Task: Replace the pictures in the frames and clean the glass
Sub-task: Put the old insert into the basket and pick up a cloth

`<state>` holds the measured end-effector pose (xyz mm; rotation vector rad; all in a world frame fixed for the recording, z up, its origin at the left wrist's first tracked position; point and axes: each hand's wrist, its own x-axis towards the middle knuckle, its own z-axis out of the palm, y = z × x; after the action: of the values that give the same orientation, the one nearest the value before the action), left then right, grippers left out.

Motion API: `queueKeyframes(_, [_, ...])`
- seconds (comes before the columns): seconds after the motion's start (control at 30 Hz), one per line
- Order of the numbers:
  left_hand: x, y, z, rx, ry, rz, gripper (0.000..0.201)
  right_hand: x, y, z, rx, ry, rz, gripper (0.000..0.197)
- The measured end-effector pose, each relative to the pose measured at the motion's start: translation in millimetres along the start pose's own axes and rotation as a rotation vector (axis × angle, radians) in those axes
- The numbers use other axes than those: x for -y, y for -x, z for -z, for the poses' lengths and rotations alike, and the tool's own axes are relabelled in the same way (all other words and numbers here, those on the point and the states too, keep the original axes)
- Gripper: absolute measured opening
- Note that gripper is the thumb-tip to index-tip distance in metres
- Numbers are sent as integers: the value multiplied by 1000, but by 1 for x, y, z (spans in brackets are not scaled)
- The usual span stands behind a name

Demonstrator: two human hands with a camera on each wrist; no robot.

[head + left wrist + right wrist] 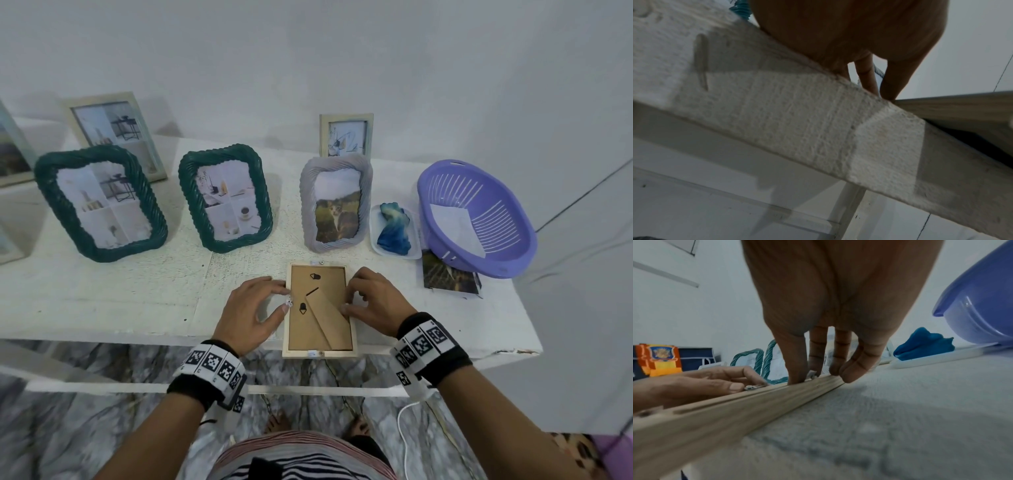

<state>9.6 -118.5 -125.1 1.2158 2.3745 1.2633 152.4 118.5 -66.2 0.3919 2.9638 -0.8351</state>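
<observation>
A light wooden picture frame [320,353] lies face down at the table's front edge, its near end overhanging. Its brown backing board [305,329] with a folded stand faces up. My left hand [286,298] is at the frame's left rail, thumb and forefinger pinching a small metal clip [750,387]. My right hand [346,300] is at the right rail, where thumb and forefinger pinch another metal clip [812,374]. The right wrist view shows the frame's rail [735,412] and both hands [807,376] low on it. The left wrist view shows mainly the table edge [797,123] and fingers [890,81].
Behind the frame stand two green twisted frames [101,202] [226,198] and a grey frame with a cat picture [337,202]. A blue cloth [394,229] lies on a white tray, beside a purple basket [507,253] and a stack of photos [448,277].
</observation>
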Motion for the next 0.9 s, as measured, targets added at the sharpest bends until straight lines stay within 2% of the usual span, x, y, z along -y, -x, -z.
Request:
queueKeyframes(0.27, [-2,-1,-2,14,-45,2,38,-3,4,-6,-35,-34,-16,15])
queueKeyframes(0.6, [-5,-3,-11,-46,15,-3,27,-2,7,-10,-69,-6,-23,17])
queueKeyframes(0.77, [-5,-4,-10,-48,34,9,27,3,6,-4,-26,82,-13,18])
queueKeyframes(0.9, [-3,-4,-11,-42,20,22,24,16,-7,1,-112,167,6,26])
